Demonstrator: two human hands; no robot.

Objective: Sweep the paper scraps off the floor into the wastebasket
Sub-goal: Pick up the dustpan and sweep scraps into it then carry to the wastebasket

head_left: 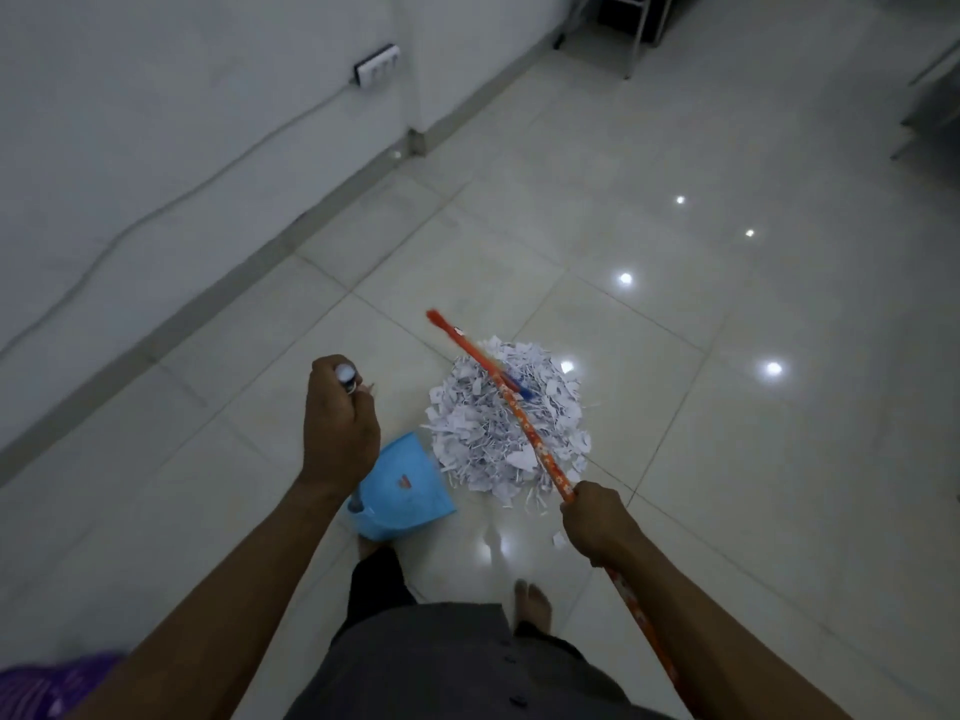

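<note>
Ready to scoop on a glossy pale tiled floor (675,407)

The white heap of shredded paper scraps (483,433) lies just beside the mouth of the light blue plastic dustpan (405,491). The orange patterned broomstick (524,418) reaches across it, apparently to draw scraps panward. The left hand (337,423) clenches the pan's upright handle, steadying it; the right hand (597,522) grips the stick. No wastebasket plainly shows.

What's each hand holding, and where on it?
Left hand: dustpan, top end of its handle. Right hand: broom, partway along the stick.
</note>
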